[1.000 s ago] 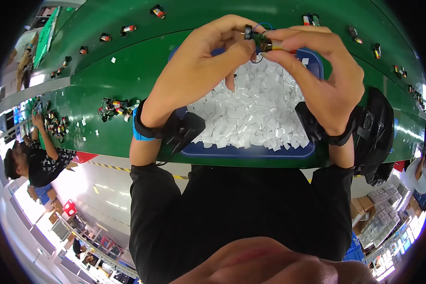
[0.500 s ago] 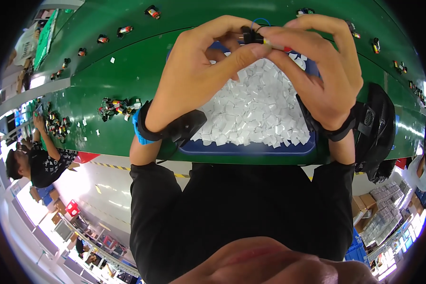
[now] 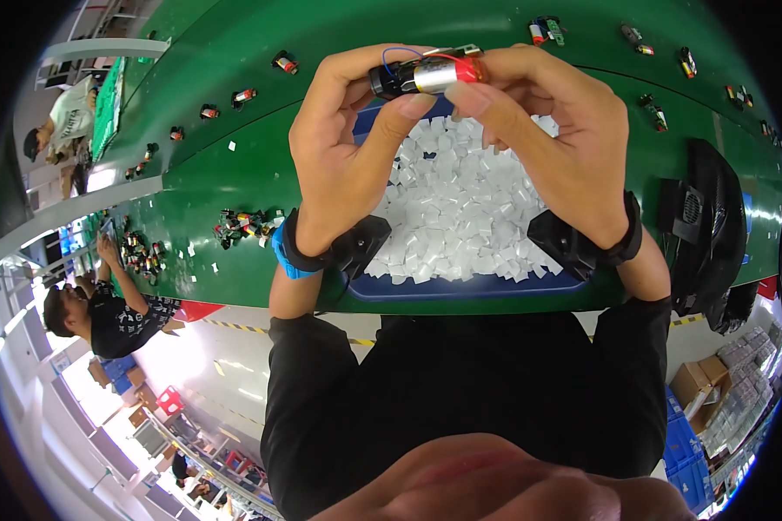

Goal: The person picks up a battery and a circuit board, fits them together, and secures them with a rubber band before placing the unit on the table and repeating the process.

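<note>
Green table (image 3: 261,178) under blue tray (image 3: 469,290); pale floor (image 3: 248,352); left fingers (image 3: 394,122), right fingers (image 3: 488,111) grip wired cylinder (image 3: 434,76).

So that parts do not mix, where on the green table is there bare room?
A wide bare patch of green table lies between the nearer left pile and the row of assemblies, bearing one white scrap. A narrower strip runs between the right hand and the black bag. Crowded: the blue tray, full of white pieces.

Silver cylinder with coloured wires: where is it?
The cylinder is at upper centre in the head view, held between the person's left hand and right hand.
</note>
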Available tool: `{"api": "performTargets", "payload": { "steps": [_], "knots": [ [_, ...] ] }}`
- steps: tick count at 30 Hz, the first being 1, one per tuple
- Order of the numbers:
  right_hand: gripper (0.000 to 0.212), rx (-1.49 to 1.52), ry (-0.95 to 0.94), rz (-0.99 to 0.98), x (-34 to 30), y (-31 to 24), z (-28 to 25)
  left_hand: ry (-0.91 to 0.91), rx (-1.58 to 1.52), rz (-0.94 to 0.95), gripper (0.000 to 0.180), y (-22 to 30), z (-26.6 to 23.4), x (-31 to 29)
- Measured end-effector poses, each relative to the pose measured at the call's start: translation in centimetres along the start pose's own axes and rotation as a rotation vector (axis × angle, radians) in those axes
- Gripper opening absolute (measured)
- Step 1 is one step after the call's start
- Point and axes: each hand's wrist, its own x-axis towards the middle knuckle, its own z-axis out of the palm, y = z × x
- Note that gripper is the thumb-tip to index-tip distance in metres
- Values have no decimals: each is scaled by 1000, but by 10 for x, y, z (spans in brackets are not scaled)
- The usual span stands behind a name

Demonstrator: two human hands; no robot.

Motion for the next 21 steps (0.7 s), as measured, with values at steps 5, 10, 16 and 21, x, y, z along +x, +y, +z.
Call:
{"api": "performTargets", "payload": {
  "steps": [5, 10, 16, 21],
  "knots": [
    [20, 106, 7, 60, 0, 4, 0, 9, 154, 6, 36, 3, 0, -3],
    [22, 224, -29, 142, -2, 7, 1, -22, 497, 290, 40, 1, -3, 1],
    [23, 280, -40, 235, -2, 2, 5, -12, 486, 299, 41, 1, -3, 0],
    [26, 223, -103, 322, 1, 7, 5, -36, 290, 8, 32, 5, -6, 2]
  ]
}}
